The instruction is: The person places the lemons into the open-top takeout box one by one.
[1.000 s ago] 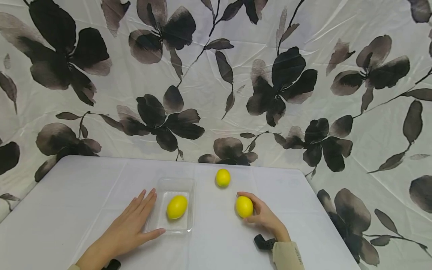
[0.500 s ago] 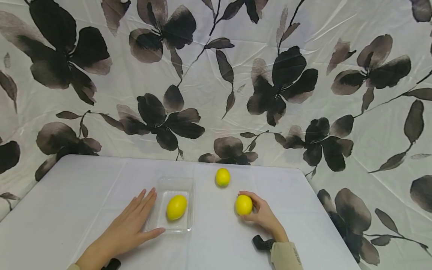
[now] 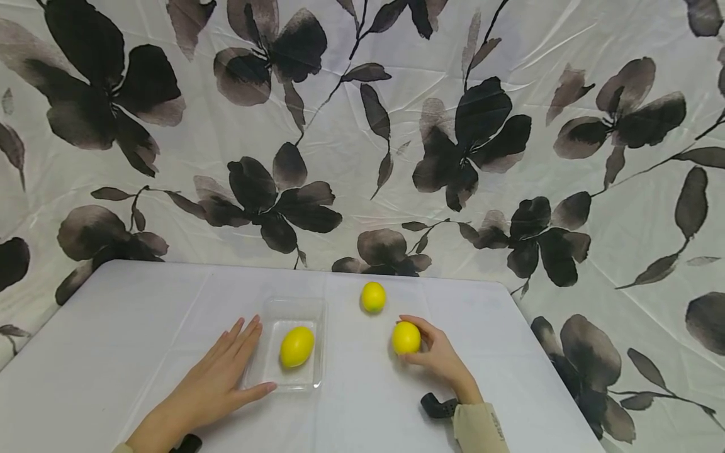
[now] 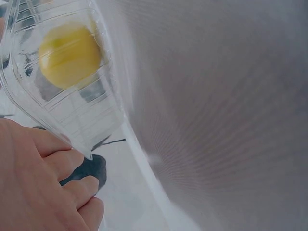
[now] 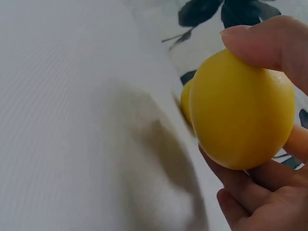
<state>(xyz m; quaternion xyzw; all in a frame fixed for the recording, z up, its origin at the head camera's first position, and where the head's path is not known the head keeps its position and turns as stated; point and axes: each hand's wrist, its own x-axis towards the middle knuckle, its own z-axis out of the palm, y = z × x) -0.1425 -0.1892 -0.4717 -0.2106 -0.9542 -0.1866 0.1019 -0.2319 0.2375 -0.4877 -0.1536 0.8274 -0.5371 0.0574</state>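
Observation:
My right hand (image 3: 446, 363) pinches a yellow lemon (image 3: 405, 338) between thumb and fingers. In the right wrist view that lemon (image 5: 240, 110) is held over the white tabletop, with a shadow below it. To the left, a clear plastic container (image 3: 321, 368) holds another lemon (image 3: 297, 346). My left hand (image 3: 212, 380) rests against the container's left side, fingers straight and thumb spread to its near corner. The left wrist view shows the fingertips right at the rim of the container (image 4: 53, 122).
A third lemon (image 3: 373, 297) lies farther back on the white-covered table (image 3: 158, 327), partly hidden behind the held one in the right wrist view. A floral curtain (image 3: 351, 126) hangs behind the table's far edge. A black device (image 3: 438, 406) is at my right wrist.
My right hand has raised the lemon slightly and shifted a little toward the left and away from me. The left hand and the container have stayed in place.

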